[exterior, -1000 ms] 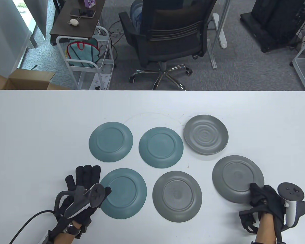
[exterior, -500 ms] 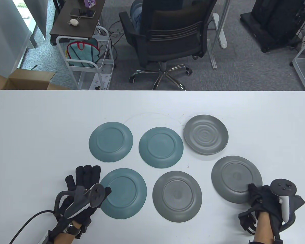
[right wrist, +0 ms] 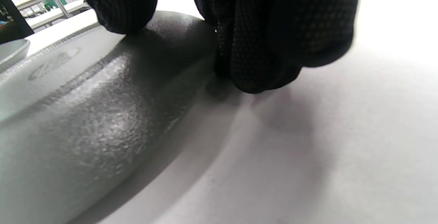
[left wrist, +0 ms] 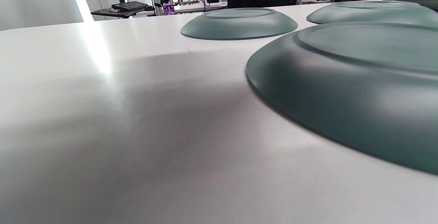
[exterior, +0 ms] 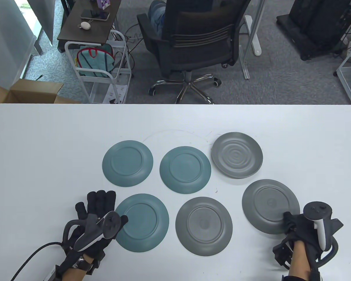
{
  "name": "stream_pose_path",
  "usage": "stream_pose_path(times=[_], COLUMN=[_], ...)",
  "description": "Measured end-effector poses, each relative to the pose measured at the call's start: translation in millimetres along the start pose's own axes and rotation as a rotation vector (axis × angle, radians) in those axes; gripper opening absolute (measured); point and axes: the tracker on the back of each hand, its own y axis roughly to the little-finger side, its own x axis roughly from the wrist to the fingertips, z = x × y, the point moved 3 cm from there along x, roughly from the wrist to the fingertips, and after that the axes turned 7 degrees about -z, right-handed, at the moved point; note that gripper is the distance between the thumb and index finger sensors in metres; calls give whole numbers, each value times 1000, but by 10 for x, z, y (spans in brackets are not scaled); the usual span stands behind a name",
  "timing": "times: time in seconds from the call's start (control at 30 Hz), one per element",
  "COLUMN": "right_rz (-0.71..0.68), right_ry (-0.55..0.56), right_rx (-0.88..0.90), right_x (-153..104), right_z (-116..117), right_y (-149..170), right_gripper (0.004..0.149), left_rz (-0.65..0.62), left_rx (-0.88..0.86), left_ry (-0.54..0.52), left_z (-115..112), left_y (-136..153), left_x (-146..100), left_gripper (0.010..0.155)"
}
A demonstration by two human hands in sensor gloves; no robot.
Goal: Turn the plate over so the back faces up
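Six plates lie on the white table (exterior: 46, 146). The ribbed grey plate (exterior: 237, 159) at the back right lies face up. The other five lie back up. My right hand (exterior: 291, 221) grips the near right rim of the right grey plate (exterior: 269, 203). In the right wrist view the thumb (right wrist: 119, 5) rests on top of this plate (right wrist: 85, 114) and the fingers (right wrist: 273, 46) sit against its edge on the table. My left hand (exterior: 101, 205) lies flat and empty on the table, beside the near teal plate (exterior: 142, 222). It does not show in the left wrist view.
Two teal plates (exterior: 127, 163) (exterior: 185, 169) lie in the back row and a grey plate (exterior: 204, 226) at the near middle. The left wrist view shows the near teal plate (left wrist: 342, 80) and a far one (left wrist: 239, 24). An office chair (exterior: 193, 44) stands beyond the far edge.
My right hand has shifted a little to the left, and the right grey plate has slid slightly left with it. My left hand has not moved.
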Motion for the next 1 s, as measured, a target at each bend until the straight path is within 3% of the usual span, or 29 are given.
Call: stream_pose_path(times=[0.7, 1.0], right_rz=[-13, -159], right_ry=[15, 114], right_rx=[-166, -209], right_x=[-35, -171], right_z=[-30, -148], right_y=[-176, -507], right_gripper=[69, 76], left_rz=[0, -1], left_rx=[3, 7], left_ry=[4, -1], left_z=[-5, -3], left_y=[-5, -13], left_x=[9, 9], left_gripper=[88, 89])
